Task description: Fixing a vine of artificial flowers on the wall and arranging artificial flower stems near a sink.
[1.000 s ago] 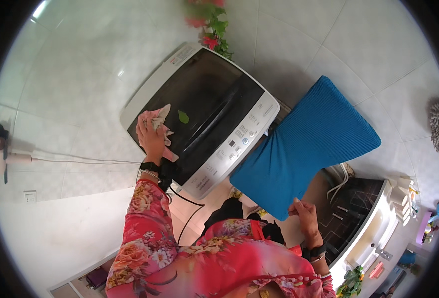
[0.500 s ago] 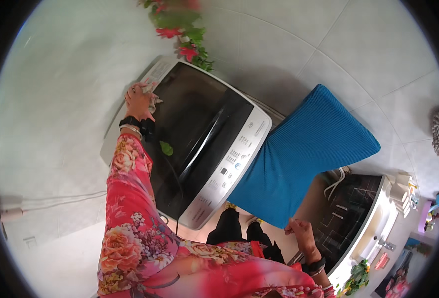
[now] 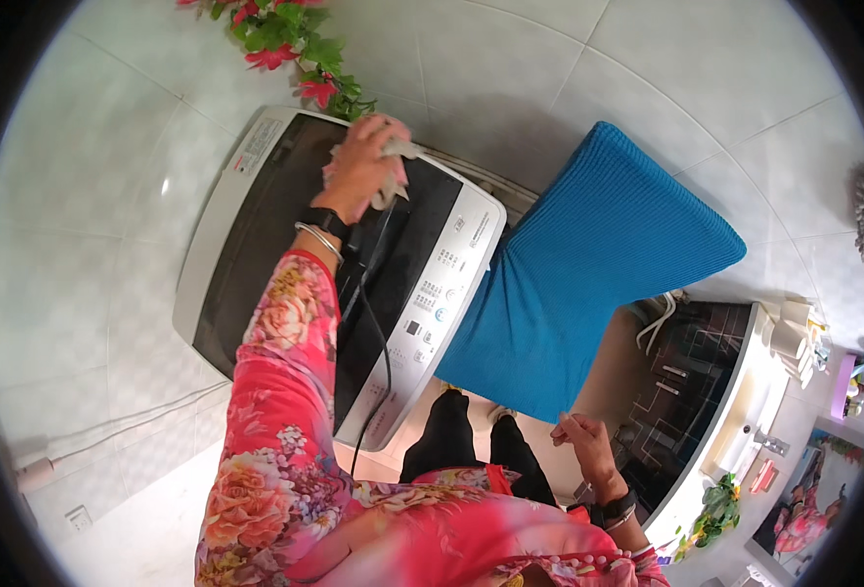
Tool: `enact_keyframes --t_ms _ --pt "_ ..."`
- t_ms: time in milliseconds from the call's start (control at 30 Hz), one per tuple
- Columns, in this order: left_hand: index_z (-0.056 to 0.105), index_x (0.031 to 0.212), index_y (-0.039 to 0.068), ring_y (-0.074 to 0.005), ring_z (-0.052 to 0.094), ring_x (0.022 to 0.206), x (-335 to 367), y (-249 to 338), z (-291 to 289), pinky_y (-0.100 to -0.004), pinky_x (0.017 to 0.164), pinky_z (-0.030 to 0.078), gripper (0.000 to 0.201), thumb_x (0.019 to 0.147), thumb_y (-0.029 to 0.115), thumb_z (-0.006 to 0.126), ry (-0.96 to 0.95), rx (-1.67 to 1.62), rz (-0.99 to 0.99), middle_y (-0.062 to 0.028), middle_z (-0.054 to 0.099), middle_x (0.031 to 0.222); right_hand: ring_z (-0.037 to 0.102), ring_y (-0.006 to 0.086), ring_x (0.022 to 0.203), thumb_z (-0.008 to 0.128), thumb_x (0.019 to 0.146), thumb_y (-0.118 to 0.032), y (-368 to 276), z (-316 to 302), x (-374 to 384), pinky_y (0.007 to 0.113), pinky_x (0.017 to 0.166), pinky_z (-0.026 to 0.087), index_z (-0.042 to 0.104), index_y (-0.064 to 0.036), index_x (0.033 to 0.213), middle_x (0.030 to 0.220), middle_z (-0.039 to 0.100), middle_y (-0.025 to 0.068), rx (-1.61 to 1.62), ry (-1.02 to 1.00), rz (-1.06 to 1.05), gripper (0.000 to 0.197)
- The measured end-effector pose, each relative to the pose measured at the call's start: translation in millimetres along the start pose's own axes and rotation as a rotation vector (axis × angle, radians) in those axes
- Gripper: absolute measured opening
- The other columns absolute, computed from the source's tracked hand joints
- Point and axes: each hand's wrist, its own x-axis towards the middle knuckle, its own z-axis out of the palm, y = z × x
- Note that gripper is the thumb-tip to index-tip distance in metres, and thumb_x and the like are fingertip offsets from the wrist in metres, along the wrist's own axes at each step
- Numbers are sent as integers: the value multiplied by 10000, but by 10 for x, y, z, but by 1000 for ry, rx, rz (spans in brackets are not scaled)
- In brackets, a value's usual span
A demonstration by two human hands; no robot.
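1. Gripping a bunched pink and off-white cloth (image 3: 391,186) in the left hand (image 3: 361,161), with fingers wrapped over it, likely to keep fabric between palm and lid.
2. Reaching with that bundle to the far right part of the dark lid (image 3: 270,235) of a white washing machine (image 3: 209,220), arm extended, probably because of standing at the near side.
3. Passing over a black cord (image 3: 388,367), trailing slack beside the left forearm and across the pale control panel (image 3: 451,264), nearer than the left hand; slack perhaps left for arm reach.
4. Holding the right hand (image 3: 588,450) loosely curled, thumb near fingers, just beside the lower corner of a blue ribbed cover (image 3: 598,254); cannot tell whether pinching its edge.
5. Spread between both hands, that cover: taut and creased, perhaps from stretching over something beneath.
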Motion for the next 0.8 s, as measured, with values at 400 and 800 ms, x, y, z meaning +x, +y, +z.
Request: enact_keyframes --t_ms 400,800 --pt "591 1043 95 -289 398 1146 -679 1554 619 -394 910 380 418 626 77 598 -26 38 129 -67 487 1158 554 134 611 527 891 -244 434 -614 -623 267 614 443 618 20 696 649 598 67 -53 1 -88 340" --pt "596 991 73 -285 407 1167 -3562 3025 -234 -402 918 363 383 611 37 562 -202 139 -129 -96 496 1165 535 120 604 548 874 -274 673 -750 -1015 256 602 422 610 21 691 629 580 57 -166 -150 -183 353"
